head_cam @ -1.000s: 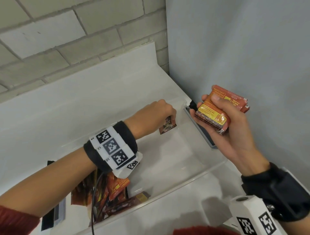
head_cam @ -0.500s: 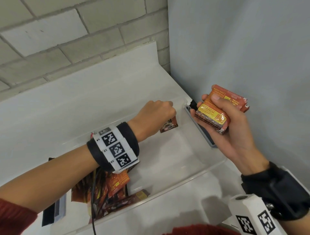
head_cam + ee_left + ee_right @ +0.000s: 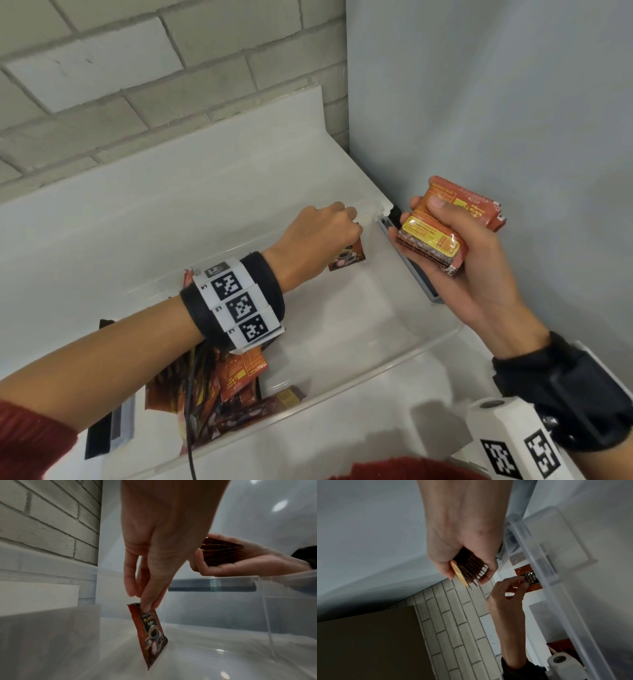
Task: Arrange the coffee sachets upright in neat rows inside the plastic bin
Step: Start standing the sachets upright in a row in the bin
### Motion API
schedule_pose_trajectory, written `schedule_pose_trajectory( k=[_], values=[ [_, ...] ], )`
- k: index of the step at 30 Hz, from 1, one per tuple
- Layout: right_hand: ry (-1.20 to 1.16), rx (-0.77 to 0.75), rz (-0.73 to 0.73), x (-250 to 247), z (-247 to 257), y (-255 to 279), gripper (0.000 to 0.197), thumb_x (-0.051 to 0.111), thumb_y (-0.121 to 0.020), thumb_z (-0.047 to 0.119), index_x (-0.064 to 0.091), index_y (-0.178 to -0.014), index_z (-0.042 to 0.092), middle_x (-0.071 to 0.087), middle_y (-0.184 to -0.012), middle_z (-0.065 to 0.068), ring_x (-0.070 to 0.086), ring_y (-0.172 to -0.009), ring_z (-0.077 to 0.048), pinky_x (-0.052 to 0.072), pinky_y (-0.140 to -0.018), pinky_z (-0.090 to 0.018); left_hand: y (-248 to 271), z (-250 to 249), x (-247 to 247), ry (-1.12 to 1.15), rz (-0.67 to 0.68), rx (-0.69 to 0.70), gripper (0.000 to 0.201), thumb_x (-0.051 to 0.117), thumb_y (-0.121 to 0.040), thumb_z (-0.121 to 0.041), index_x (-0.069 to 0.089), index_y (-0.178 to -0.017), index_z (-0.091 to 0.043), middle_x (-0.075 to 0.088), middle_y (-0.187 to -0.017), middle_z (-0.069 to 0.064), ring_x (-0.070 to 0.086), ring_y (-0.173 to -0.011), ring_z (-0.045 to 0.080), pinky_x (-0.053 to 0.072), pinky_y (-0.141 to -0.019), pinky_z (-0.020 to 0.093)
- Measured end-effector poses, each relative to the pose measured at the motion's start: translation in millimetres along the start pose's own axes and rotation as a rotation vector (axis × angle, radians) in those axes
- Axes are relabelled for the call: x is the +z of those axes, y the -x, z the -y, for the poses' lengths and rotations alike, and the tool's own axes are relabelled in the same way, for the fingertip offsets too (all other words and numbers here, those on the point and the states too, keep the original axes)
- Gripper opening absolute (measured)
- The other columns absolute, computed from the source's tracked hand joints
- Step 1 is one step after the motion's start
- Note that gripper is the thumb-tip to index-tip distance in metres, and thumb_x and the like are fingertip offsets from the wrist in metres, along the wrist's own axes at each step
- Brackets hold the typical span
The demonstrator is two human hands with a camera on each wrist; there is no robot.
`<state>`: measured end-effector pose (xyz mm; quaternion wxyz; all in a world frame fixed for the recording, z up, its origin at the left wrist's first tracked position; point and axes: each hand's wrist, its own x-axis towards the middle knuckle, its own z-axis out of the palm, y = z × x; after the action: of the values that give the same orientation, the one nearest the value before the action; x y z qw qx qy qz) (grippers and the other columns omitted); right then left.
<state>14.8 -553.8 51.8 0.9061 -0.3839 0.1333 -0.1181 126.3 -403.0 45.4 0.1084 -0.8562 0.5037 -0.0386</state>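
A clear plastic bin [image 3: 404, 356] lies in front of me on a white shelf. My left hand [image 3: 325, 236] reaches into its far right corner and pinches the top of one red coffee sachet [image 3: 150, 631], held upright with its lower edge at the bin floor [image 3: 214, 660]. The same sachet [image 3: 347, 262] shows under the knuckles in the head view. My right hand [image 3: 455, 253] hovers over the bin's right end, gripping a stack of sachets [image 3: 442, 233] between thumb and fingers; the stack [image 3: 469, 568] is seen edge-on in the right wrist view. A loose heap of sachets [image 3: 226, 394] fills the bin's left end.
A grey wall [image 3: 496, 102] stands close on the right and a brick wall [image 3: 137, 68] behind. The bin's grey latch handle [image 3: 414, 274] sits under my right hand, and another one [image 3: 109, 431] is at the left end. A cable [image 3: 190, 428] hangs from my left wrist.
My left hand has shifted slightly toward the far right corner of the bin with the single sachet, which now stands more upright. My right hand has kept its stack in place.
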Motion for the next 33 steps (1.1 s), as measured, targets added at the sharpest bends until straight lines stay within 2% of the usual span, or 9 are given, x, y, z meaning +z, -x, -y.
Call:
schedule_pose_trajectory(
  k=[4, 8, 10, 13, 19, 24, 27, 29, 33],
  values=[
    [0.061, 0.040, 0.014, -1, 0, 0, 0.021, 0.064, -0.077, 0.020, 0.064, -0.098, 0.016, 0.071, -0.084, 0.001, 0.071, -0.081, -0.014, 0.055, -0.091, -0.042, -1, 10, -5, 0.257, -0.141, -0.034, 0.010, 0.056, -0.095, -0.009, 0.063, -0.102, -0.007, 0.057, -0.092, 0.007, 0.059, -0.082, 0.026, 0.050, -0.059, 0.041],
    [0.052, 0.098, 0.062, 2, -2, -4, 0.009, 0.065, -0.080, 0.023, 0.073, -0.082, 0.020, 0.070, -0.085, -0.003, 0.069, -0.083, -0.016, 0.054, -0.091, -0.043, 6, 9, -35, 0.798, -0.319, -0.047, 0.039, 0.047, -0.097, -0.037, 0.068, -0.095, -0.005, 0.067, -0.083, 0.004, 0.061, -0.073, 0.012, 0.050, -0.068, 0.027],
    [0.074, 0.120, 0.115, 6, -4, -4, 0.016, 0.061, -0.082, 0.029, 0.074, -0.086, 0.021, 0.072, -0.091, -0.003, 0.070, -0.088, -0.015, 0.054, -0.088, -0.040, 12, 4, -47, 0.995, -0.286, -0.080, 0.031, 0.056, -0.094, -0.036, 0.069, -0.095, -0.008, 0.068, -0.082, -0.001, 0.062, -0.072, 0.008, 0.049, -0.066, 0.020],
    [0.129, 0.165, 0.202, 11, -6, -2, 0.040, 0.056, -0.082, 0.039, 0.064, -0.114, 0.016, 0.072, -0.112, -0.006, 0.069, -0.103, -0.018, 0.057, -0.085, -0.035, 18, -2, -52, 1.163, -0.211, -0.137, 0.036, 0.072, -0.081, -0.035, 0.065, -0.110, -0.016, 0.064, -0.089, -0.004, 0.062, -0.076, 0.010, 0.050, -0.068, 0.021],
    [0.214, 0.219, 0.265, 10, -9, 0, 0.087, 0.072, -0.056, 0.070, 0.060, -0.124, 0.015, 0.066, -0.123, -0.012, 0.064, -0.113, -0.027, 0.056, -0.083, -0.035, 23, -2, -47, 1.355, -0.205, -0.165, 0.040, 0.080, -0.073, -0.019, 0.066, -0.110, -0.015, 0.059, -0.087, -0.007, 0.058, -0.078, 0.011, 0.054, -0.076, 0.035],
    [0.219, 0.243, 0.308, 11, -10, -3, 0.097, 0.068, -0.045, 0.080, 0.065, -0.121, 0.020, 0.067, -0.120, -0.011, 0.067, -0.106, -0.025, 0.057, -0.082, -0.039, 28, 3, -50, 1.451, -0.356, -0.163, 0.028, 0.078, -0.073, -0.013, 0.061, -0.094, -0.017, 0.066, -0.087, -0.007, 0.061, -0.077, 0.016, 0.053, -0.077, 0.033],
    [0.121, 0.318, 0.285, 8, -10, -7, 0.103, 0.076, -0.036, 0.075, 0.065, -0.117, 0.012, 0.068, -0.096, -0.013, 0.069, -0.084, -0.022, 0.058, -0.074, -0.040, 32, 10, -52, 1.520, -0.422, -0.089, 0.023, 0.075, -0.074, -0.003, 0.058, -0.086, -0.012, 0.065, -0.086, -0.004, 0.066, -0.084, 0.022, 0.056, -0.081, 0.035],
    [0.072, 0.359, 0.299, 8, -9, -6, 0.095, 0.079, -0.039, 0.069, 0.068, -0.112, 0.010, 0.070, -0.091, -0.012, 0.069, -0.078, -0.021, 0.058, -0.071, -0.039, 34, 14, -50, 1.518, -0.418, 0.002, 0.020, 0.071, -0.077, 0.004, 0.058, -0.082, -0.009, 0.063, -0.087, -0.004, 0.065, -0.087, 0.017, 0.056, -0.083, 0.033],
    [0.049, 0.370, 0.345, 11, -2, 1, 0.035, 0.071, -0.060, 0.047, 0.079, -0.080, 0.020, 0.074, -0.090, -0.009, 0.070, -0.073, -0.017, 0.060, -0.068, -0.039, 37, 20, -40, 1.469, -0.352, 0.061, 0.016, 0.064, -0.080, 0.013, 0.064, -0.080, -0.003, 0.063, -0.098, 0.005, 0.063, -0.097, 0.019, 0.056, -0.085, 0.035]
  ],
)
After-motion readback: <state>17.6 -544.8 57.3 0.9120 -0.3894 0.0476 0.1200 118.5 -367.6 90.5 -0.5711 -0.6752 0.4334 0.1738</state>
